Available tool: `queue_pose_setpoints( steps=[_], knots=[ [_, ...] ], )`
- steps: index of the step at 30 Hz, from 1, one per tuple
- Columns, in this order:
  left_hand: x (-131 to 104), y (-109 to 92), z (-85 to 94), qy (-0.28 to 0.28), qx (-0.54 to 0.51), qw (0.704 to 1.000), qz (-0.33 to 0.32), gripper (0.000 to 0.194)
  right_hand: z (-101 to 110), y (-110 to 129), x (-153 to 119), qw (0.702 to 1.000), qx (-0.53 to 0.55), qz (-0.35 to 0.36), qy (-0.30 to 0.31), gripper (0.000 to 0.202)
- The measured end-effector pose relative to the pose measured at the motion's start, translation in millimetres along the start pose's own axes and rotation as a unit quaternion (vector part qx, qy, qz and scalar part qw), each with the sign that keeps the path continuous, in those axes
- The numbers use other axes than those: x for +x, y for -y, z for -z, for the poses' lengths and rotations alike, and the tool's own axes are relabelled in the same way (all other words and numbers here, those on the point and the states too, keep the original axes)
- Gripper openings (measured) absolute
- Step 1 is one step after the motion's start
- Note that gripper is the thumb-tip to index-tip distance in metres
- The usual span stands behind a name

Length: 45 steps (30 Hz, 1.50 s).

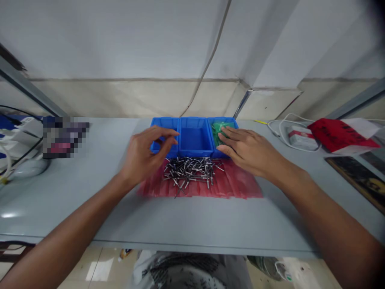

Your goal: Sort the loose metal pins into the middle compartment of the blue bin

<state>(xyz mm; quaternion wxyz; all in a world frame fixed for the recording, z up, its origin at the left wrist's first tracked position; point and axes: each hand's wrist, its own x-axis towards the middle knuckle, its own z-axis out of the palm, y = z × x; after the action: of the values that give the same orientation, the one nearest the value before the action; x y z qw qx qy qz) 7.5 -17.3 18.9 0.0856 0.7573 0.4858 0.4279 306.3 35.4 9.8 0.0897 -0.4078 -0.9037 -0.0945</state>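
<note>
Three blue bins (196, 153) stand side by side on the table. My left hand (144, 154) hovers over the front of the left bin, thumb and forefinger curved towards each other with a small gap and nothing visible between them. My right hand (251, 150) reaches into the right bin, its fingers stretched out over green plastic bags (217, 129) and touching them. The middle bin holds nothing that I can see; my left hand partly hides the left one. In front of the bins, a pile of silver blind rivets (189, 172) lies on red plastic bags (240, 182).
To the left are white plugs and cables (27, 136) and a blurred-out dark item (66, 138). A white cable (281, 128), a small white box (301, 137), a red packet (333, 134) and a dark flat case (355, 174) lie right. The wall rises behind the table.
</note>
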Motion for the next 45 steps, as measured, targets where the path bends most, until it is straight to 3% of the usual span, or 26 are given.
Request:
queue_pose_setpoints(
  steps=[4,8,13,17,22,29,35,39,45],
  knots=[
    [6,21,-4.7,0.030,0.073,0.994,-0.077,0.018,-5,-4,4,0.997,0.057,-0.041,-0.022,0.054],
    [5,33,-10.6,0.077,0.102,0.985,-0.113,0.025,-13,-13,5,0.992,0.085,-0.051,-0.075,0.045],
    [1,31,-12.3,0.128,0.120,0.978,-0.115,0.036,-19,-11,6,0.983,0.125,-0.073,-0.116,0.030],
    [0,31,-12.6,0.132,0.128,0.972,-0.145,0.038,-18,-1,7,0.979,0.131,-0.068,-0.143,0.030],
    [-2,34,-15.6,0.125,0.137,0.964,-0.192,0.032,-12,10,6,0.966,0.115,-0.019,-0.229,0.028],
    [-4,38,-22.1,0.098,0.111,0.968,-0.201,0.028,-4,30,5,0.974,0.120,0.105,-0.162,0.025],
    [-4,38,-24.5,0.091,0.088,0.973,-0.195,0.025,-3,31,5,0.978,0.118,0.089,-0.149,0.026],
    [-4,36,-21.8,0.098,0.109,0.969,-0.199,0.027,2,23,4,0.984,0.072,0.036,-0.160,0.034],
    [-5,37,-21.8,0.097,0.141,0.961,-0.218,0.025,-11,16,6,0.998,0.021,-0.005,-0.059,0.060]
  ],
)
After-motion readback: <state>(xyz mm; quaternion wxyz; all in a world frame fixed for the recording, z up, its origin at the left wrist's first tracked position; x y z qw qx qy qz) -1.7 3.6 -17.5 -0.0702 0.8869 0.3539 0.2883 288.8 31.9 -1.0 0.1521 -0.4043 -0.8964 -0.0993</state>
